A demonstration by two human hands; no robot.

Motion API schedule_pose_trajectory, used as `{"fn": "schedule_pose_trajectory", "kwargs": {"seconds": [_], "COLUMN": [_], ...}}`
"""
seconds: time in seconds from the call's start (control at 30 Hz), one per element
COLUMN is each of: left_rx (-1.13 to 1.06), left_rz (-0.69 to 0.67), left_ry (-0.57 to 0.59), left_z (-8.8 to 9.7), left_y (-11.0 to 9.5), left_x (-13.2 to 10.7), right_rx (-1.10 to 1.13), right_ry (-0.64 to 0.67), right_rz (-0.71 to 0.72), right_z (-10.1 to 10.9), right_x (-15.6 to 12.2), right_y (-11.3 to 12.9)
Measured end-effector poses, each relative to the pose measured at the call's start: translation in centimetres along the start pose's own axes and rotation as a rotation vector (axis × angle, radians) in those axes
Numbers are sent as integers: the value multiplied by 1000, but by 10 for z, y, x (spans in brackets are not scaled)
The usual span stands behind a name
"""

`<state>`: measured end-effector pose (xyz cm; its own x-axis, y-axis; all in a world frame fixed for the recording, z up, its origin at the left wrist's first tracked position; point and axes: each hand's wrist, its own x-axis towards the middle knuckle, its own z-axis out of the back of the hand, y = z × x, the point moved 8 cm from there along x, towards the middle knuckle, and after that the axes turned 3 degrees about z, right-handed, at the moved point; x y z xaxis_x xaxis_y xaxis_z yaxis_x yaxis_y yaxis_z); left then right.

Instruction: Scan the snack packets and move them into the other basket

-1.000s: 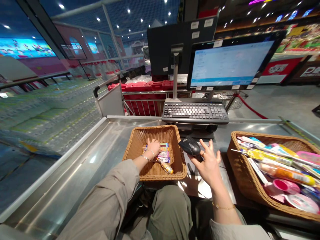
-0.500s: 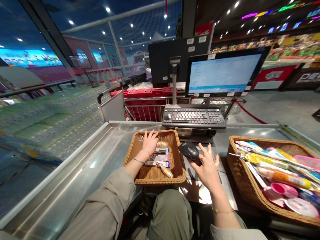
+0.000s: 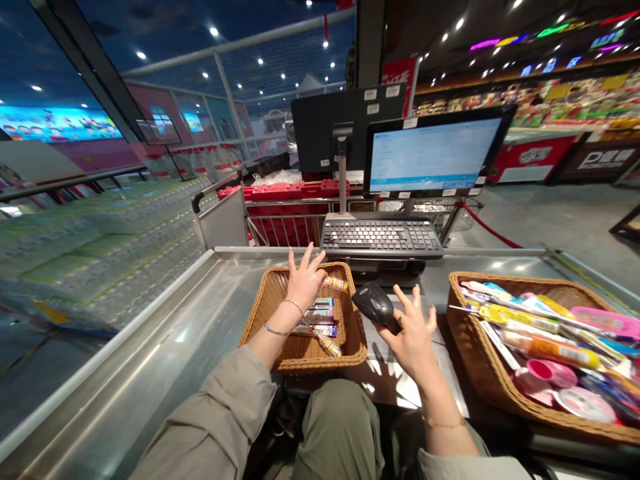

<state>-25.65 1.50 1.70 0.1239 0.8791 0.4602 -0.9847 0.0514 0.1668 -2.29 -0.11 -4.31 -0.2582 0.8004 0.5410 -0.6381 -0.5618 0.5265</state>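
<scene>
My left hand [image 3: 304,287] is over the near wicker basket [image 3: 255,319], palm down with its fingers spread. By its thumb side lies an orange-and-white striped packet [image 3: 336,284]; whether the hand touches it I cannot tell. Several flat packets [image 3: 320,319] lie on the basket's floor, together with a second striped packet [image 3: 330,345] at the near side. Beside the basket's right rim, my right hand [image 3: 411,327] holds a black barcode scanner [image 3: 374,303] between thumb and forefinger, the other fingers stretched out. The scanner's handle is mostly hidden by the hand.
A second wicker basket [image 3: 475,380], full of toothbrushes, tubes and pink items, stands on the right. Ahead are a keyboard [image 3: 383,235], a lit monitor [image 3: 430,157] and a dark screen back [image 3: 313,137]. The metal counter [image 3: 185,333] has a raised left edge.
My left hand has lifted a little toward the basket's far rim, fingers spreading more. The upper striped packet sits farther right. My right hand still holds the scanner. The view has turned slightly right.
</scene>
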Motion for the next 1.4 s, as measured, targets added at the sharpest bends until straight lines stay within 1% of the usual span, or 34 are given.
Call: {"fn": "schedule_pose_trajectory", "kwargs": {"seconds": [0.17,0.3,0.47,0.6,0.77,1.0,1.17,1.4], "left_rx": [-21,-28,-62,-69,-56,-64,-58,-54], "left_rz": [-52,-70,-103,-163,-214,-274,-292,-296], "left_ry": [-45,-74,-128,-188,-227,-238,-234,-240], "left_z": [15,23,23,22,24,27,26,25], "left_y": [-17,-25,-32,-40,-51,-65,-69,-73], "left_x": [14,22,31,36,43,53,59,64], "right_rx": [-16,-30,-45,-54,-69,-105,-116,-115], "right_ry": [-39,-69,-112,-128,-171,-177,-173,-183], "right_rz": [25,40,44,52,72,70,69,72], "right_z": [10,16,23,28,36,41,43,45], "right_x": [-1,-1,-2,-2,-3,-3,-4,-5], "right_y": [-1,-3,-8,-12,-14,-18,-23,-22]}}
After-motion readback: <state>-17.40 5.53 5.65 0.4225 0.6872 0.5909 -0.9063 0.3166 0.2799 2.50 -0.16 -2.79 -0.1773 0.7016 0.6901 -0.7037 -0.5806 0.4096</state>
